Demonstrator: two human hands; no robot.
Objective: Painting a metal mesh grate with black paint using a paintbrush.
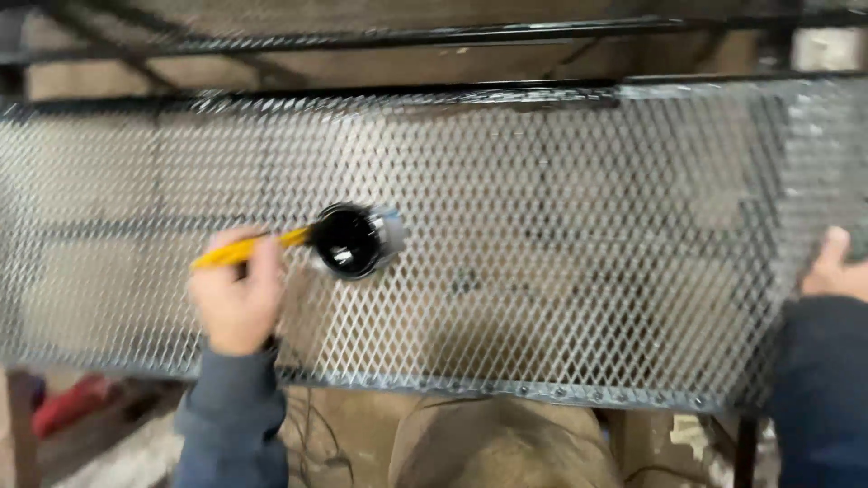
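Note:
My left hand (237, 298) grips the yellow handle of a brush (244, 248), whose tip dips into a small round can of black paint (354, 240). The can stands on a sheet of silvery expanded metal mesh (561, 271) in a black metal frame (470, 89). At the far right, my right hand (836, 267) rests its fingers on the mesh's right edge. Both arms wear dark blue sleeves. The brush bristles are hidden inside the can.
A second black frame bar (407, 38) runs above the mesh. Below the mesh's front edge lie a tan sack-like bundle (506, 447), loose cables (316, 434) and a red object (68, 402) at the lower left. The right part of the mesh looks darker, painted.

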